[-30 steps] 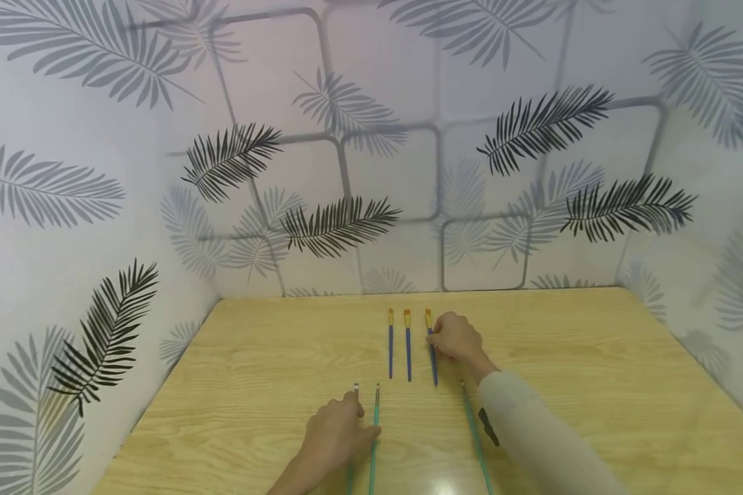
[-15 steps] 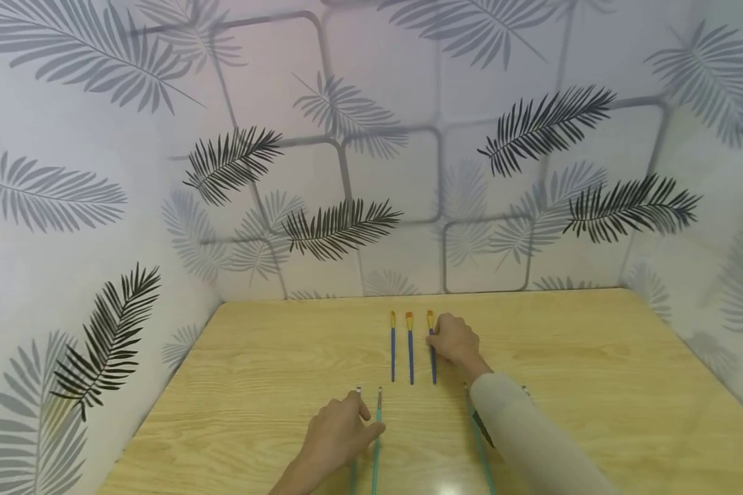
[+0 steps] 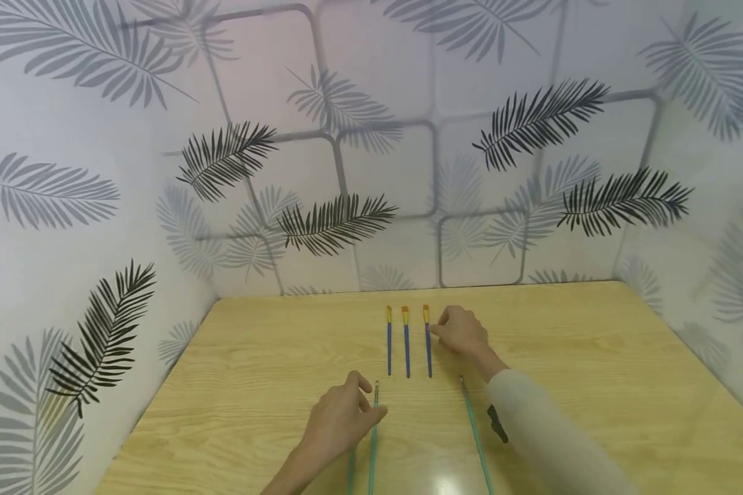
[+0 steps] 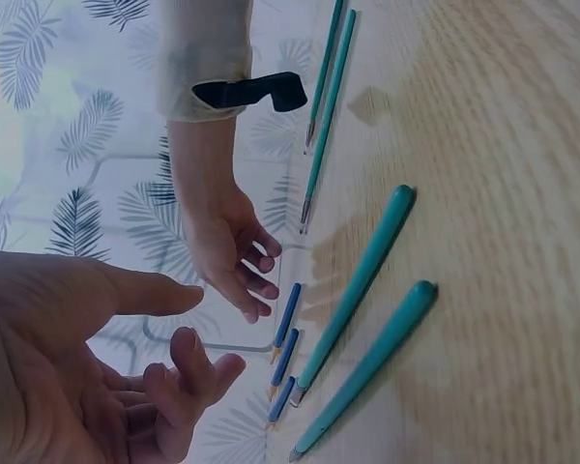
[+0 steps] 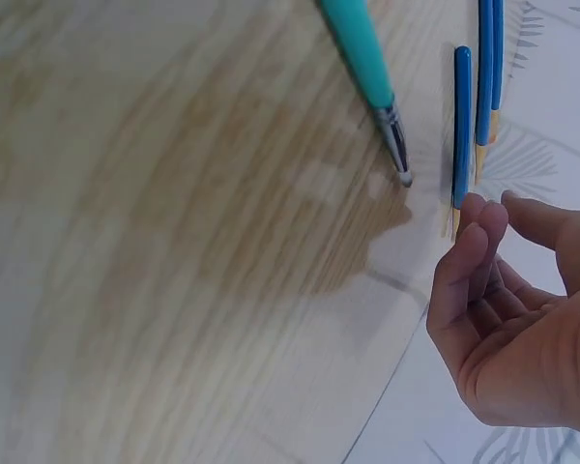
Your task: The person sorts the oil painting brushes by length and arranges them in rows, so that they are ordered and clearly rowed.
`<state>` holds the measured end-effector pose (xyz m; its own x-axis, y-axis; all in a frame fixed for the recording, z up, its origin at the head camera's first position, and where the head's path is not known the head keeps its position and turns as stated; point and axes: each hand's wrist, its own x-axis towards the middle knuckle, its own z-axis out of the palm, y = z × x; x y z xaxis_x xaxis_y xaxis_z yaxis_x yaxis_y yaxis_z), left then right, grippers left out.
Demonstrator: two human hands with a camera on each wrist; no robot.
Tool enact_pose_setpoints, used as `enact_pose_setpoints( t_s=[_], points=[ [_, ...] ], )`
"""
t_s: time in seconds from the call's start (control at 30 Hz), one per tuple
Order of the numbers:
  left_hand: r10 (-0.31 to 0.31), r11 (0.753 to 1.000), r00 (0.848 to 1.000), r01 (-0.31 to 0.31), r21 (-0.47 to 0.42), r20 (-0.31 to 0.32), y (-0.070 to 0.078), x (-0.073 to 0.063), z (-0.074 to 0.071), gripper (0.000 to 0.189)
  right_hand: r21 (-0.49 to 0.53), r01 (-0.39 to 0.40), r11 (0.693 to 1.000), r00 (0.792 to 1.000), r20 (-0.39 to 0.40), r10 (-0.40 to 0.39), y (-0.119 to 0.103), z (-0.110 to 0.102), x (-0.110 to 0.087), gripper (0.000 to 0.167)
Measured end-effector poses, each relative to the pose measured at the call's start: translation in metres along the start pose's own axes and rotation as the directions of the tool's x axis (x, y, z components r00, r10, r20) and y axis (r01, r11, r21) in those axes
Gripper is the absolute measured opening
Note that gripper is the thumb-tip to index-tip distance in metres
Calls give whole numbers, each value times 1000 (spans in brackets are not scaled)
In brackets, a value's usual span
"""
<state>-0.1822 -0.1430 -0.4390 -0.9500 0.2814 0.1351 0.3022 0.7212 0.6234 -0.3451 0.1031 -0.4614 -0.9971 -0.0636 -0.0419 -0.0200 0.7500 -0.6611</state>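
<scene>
Three paintbrushes with blue handles lie side by side near the back of the table: a left one [image 3: 389, 350], a middle one [image 3: 406, 352] and a right one [image 3: 428, 349]. My right hand [image 3: 464, 335] is just right of the right blue brush, thumb and fingertips close to its handle, pinching nothing. My left hand [image 3: 340, 416] hovers over two teal paintbrushes [image 3: 373, 447], fingers loosely bent and holding nothing. In the left wrist view both teal brushes [image 4: 358, 280] lie below that hand, apart from its fingers.
Another teal paintbrush [image 3: 475, 436] lies slanted left of the right sleeve [image 3: 545, 426], which hides a further teal brush seen in the left wrist view. A black strap [image 3: 497, 424] hangs from the cuff. The wooden table [image 3: 254, 357] ends at a leaf-patterned wall [image 3: 396, 254].
The right blue brush has turned slightly, now nearly parallel to the other two. My right hand has let go of it and shifted right. My left hand has lifted a little off the teal brushes.
</scene>
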Motion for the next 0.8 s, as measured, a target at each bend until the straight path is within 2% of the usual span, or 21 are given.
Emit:
enact_pose_setpoints(
  t_s=[0.1,0.27,0.47,0.6,0.8],
  points=[
    [-5,1000,1000,5,-24,-2,0,1,-3,43,53,36,998,999,22,-37,-1,-2,-4,36],
    [13,997,1000,-12,-78,7,1,5,-5,43,111,41,993,999,21,-43,3,-6,-10,34],
    [-3,994,1000,4,-107,16,6,8,-6,41,210,53,976,997,42,-63,1,-8,-14,34],
    [-7,991,1000,10,-130,25,13,10,-5,40,290,54,956,994,73,-78,-4,-11,-21,34],
    [15,987,999,-8,-163,42,27,16,3,40,334,64,941,993,69,-92,-2,-22,-36,32]
  ],
)
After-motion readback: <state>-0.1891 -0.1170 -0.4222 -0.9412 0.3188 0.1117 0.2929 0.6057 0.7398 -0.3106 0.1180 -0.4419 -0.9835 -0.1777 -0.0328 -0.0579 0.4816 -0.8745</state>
